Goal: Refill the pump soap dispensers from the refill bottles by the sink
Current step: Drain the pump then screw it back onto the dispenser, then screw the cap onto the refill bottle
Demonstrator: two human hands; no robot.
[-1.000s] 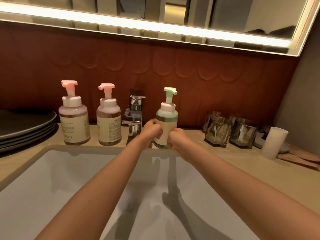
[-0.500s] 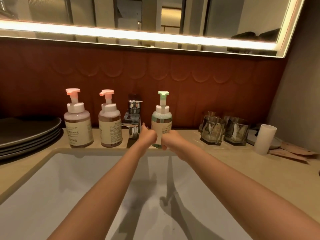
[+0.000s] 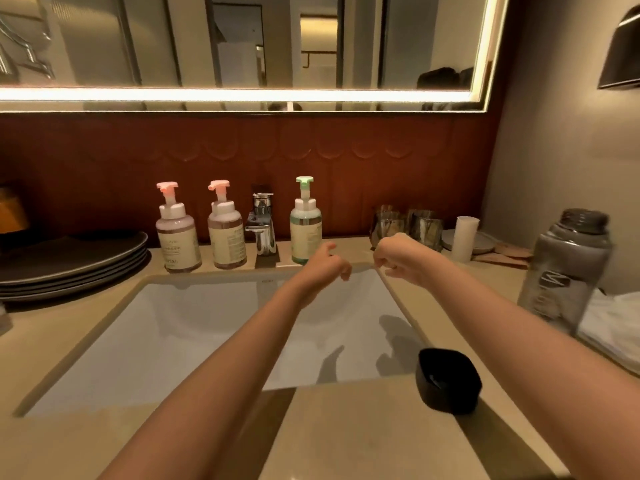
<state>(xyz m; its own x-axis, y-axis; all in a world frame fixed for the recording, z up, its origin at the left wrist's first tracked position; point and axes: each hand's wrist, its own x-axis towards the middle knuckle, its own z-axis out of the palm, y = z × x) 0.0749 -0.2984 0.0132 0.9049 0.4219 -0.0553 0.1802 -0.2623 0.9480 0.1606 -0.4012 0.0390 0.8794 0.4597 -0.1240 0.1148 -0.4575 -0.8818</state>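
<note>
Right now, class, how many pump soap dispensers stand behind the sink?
3. The first pink-topped dispenser stands farthest left, the second pink-topped dispenser just left of the faucet, the green-topped dispenser right of it. None seems hidden.

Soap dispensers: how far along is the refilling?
Done: nothing I can confirm; the two pink-pump dispensers and the green-pump dispenser all stand capped behind the sink. In hand: nothing; left hand and right hand hover empty over it. Left: probably opening each and pouring from the grey bottle, itself capped.
</note>
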